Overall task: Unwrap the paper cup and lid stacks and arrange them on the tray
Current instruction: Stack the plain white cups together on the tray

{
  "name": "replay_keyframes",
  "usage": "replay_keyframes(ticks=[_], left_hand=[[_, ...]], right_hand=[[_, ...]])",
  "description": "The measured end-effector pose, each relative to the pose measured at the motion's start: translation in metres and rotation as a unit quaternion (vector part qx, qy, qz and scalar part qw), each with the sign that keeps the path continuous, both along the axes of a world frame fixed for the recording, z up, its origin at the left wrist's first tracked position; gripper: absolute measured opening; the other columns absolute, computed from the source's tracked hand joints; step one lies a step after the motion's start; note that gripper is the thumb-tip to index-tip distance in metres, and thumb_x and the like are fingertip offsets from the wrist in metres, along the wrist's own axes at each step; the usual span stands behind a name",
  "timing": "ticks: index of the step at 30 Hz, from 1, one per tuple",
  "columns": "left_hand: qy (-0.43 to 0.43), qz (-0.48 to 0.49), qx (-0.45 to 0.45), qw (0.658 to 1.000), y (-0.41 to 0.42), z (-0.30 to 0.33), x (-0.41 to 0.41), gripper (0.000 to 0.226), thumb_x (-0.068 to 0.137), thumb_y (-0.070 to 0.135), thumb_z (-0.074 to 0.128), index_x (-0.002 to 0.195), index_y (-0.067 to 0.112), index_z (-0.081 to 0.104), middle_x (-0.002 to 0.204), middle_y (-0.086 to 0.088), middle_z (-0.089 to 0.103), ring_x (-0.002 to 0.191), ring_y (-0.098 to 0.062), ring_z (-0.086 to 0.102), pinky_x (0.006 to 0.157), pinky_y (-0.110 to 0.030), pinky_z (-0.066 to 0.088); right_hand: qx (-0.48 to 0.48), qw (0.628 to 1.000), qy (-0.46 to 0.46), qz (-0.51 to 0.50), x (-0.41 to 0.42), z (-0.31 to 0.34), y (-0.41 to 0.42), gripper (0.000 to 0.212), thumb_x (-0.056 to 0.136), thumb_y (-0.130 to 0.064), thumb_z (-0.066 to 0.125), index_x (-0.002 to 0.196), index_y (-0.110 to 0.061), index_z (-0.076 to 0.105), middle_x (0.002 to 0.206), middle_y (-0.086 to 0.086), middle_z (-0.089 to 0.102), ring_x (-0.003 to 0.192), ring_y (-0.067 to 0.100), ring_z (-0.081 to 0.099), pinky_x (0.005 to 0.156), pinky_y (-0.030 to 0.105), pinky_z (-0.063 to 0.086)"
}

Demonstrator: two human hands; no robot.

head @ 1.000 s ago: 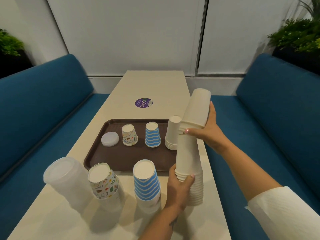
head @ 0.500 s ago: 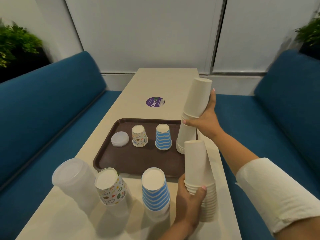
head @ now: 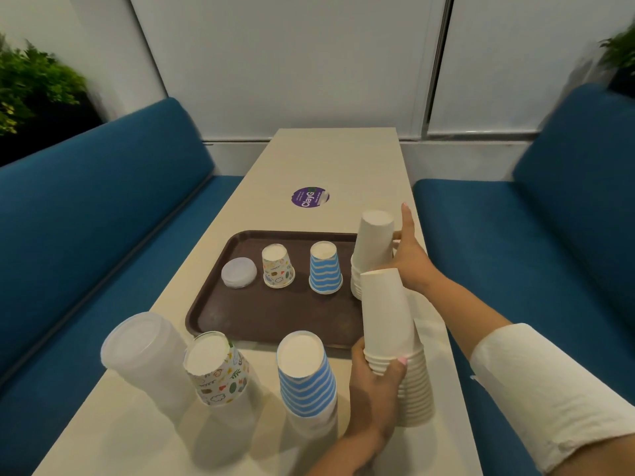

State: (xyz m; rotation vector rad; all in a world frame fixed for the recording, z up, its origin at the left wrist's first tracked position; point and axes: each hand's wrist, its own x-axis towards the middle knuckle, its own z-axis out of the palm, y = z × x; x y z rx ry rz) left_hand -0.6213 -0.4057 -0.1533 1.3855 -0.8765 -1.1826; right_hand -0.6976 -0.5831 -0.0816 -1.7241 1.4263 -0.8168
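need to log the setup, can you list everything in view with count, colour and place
tray: one, brown, middle of the table
table: one, beige, between the benches
lid stack on tray: one, translucent white, tray's far left
patterned cup: one, tray
blue striped cup: one, tray
white cup stack on tray: one, tray's right edge
wrapped lid stack: one, clear, near left
patterned cup stack: one, near tray's front edge
blue striped cup stack: one, near centre
white cup stack: one, near right
sticker: one, purple, far table
benches: two, blue, either side
plants: two, green, far corners
left hand: grips the near white stack
right hand: on the tray's white stack
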Motion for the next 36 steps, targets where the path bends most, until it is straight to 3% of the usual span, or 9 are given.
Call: replay_keyframes(ticks=[4,9,14,17,20,23,26,31,36], left_hand=[[0.0,-0.002,-0.001,1.0,-0.002,0.005,-0.001,0.04,0.087,0.01,0.065,0.122,0.021,0.049,0.109,0.005,0.066,0.096,-0.004,0.062,0.073,-0.008,0.047],[0.005,0.003,0.01,1.0,-0.004,0.008,-0.001,0.039,0.088,0.015,0.064,0.122,0.023,0.048,0.109,0.005,0.065,0.098,-0.007,0.061,0.074,-0.011,0.046],[0.022,0.003,0.014,1.0,-0.006,0.009,-0.001,0.036,0.09,0.017,0.063,0.123,0.021,0.049,0.109,0.002,0.066,0.098,-0.009,0.062,0.077,-0.018,0.045],[0.044,-0.001,0.009,0.999,-0.006,0.013,-0.005,0.042,0.084,0.031,0.067,0.121,0.021,0.051,0.106,0.003,0.068,0.095,-0.01,0.063,0.076,-0.02,0.046],[0.05,0.0,0.001,0.999,-0.006,0.019,-0.011,0.067,0.059,0.056,0.066,0.117,0.024,0.054,0.101,0.007,0.07,0.09,-0.006,0.066,0.074,-0.019,0.048],[0.056,-0.004,-0.007,0.998,-0.008,0.022,-0.016,0.074,0.052,0.063,0.065,0.115,0.025,0.056,0.098,0.007,0.071,0.088,-0.008,0.068,0.078,-0.026,0.054],[0.018,-0.015,-0.012,1.0,-0.008,0.027,-0.021,0.075,0.051,0.069,0.063,0.114,0.03,0.054,0.1,0.01,0.068,0.092,-0.007,0.066,0.082,-0.031,0.054],[-0.017,-0.005,-0.022,1.0,-0.005,0.031,-0.023,0.067,0.059,0.055,0.068,0.119,0.031,0.049,0.107,0.013,0.063,0.097,-0.004,0.062,0.078,-0.021,0.048],[-0.028,-0.027,-0.031,0.999,-0.003,0.032,-0.023,0.065,0.054,0.055,0.07,0.113,0.039,0.047,0.107,0.02,0.06,0.098,-0.001,0.06,0.077,-0.018,0.046]], right_hand=[[-0.032,0.999,-0.008,0.011,-0.007,0.007,-0.001,0.123,0.069,-0.021,0.086,0.149,-0.042,-0.005,0.155,0.004,0.023,0.14,0.027,0.03,0.11,0.045,0.033],[-0.089,0.981,0.161,0.059,-0.011,0.011,0.0,0.078,0.082,-0.022,0.076,0.146,-0.032,0.032,0.158,-0.003,0.015,0.141,0.028,0.029,0.108,0.038,0.036],[-0.081,0.98,0.171,0.054,-0.015,0.018,0.007,0.066,0.096,-0.02,0.058,0.15,-0.033,0.023,0.162,-0.002,0.008,0.147,0.024,0.017,0.115,0.037,0.025],[-0.12,0.987,0.11,-0.009,-0.027,0.033,0.026,0.053,0.099,-0.027,0.05,0.149,-0.028,0.031,0.158,-0.001,0.023,0.145,0.019,0.023,0.115,0.037,0.023],[-0.103,0.992,0.045,-0.048,-0.041,0.045,0.057,0.041,0.098,-0.034,0.051,0.138,-0.024,0.048,0.142,-0.002,0.047,0.123,0.015,0.047,0.1,0.03,0.039],[0.033,0.999,0.041,-0.006,-0.051,0.045,0.086,0.049,0.091,-0.047,0.057,0.134,-0.024,0.049,0.129,-0.002,0.056,0.113,0.014,0.053,0.091,0.029,0.041],[0.176,0.982,0.013,0.067,-0.055,0.044,0.107,0.059,0.084,-0.042,0.069,0.133,-0.028,0.04,0.125,-0.001,0.057,0.11,0.016,0.057,0.089,0.035,0.051],[0.202,0.975,0.001,0.095,-0.056,0.036,0.118,0.071,0.077,-0.024,0.08,0.125,-0.031,0.028,0.123,-0.001,0.049,0.107,0.011,0.051,0.076,0.025,0.051],[0.209,0.973,-0.028,0.094,-0.059,0.024,0.116,0.086,0.058,-0.03,0.081,0.13,-0.029,0.033,0.122,0.001,0.052,0.112,0.017,0.054,0.078,0.03,0.054]])
